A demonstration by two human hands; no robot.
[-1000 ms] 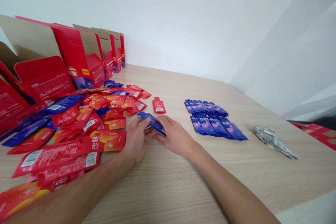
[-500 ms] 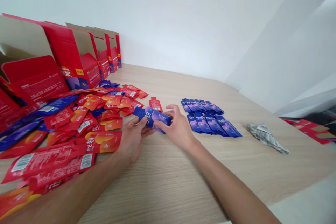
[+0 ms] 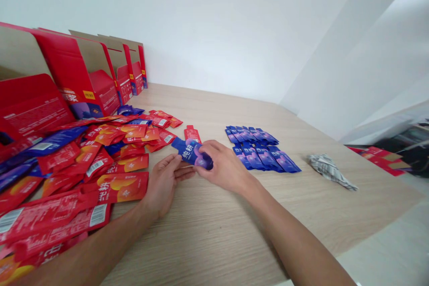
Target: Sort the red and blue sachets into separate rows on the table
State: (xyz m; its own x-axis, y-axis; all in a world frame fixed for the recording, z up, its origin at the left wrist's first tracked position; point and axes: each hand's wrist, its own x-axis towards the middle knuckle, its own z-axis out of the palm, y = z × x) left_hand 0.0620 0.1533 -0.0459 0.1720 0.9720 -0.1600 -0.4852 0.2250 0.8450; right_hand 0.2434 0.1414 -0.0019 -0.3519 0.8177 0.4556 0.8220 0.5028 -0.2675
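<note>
Your R hand (image 3: 223,165) pinches blue pkt (image 3: 189,150); your L hand (image 3: 163,179) is at its near edge, grip unclear.

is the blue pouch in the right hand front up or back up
Front up: the blue pouch shows large white lettering and purple artwork, with the right hand gripping one end.

White walls (image 3: 214,31) rise behind a wooden table (image 3: 214,241).

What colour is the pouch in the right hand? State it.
The pouch is blue and purple, with white lettering; best seen in the head view.
</note>
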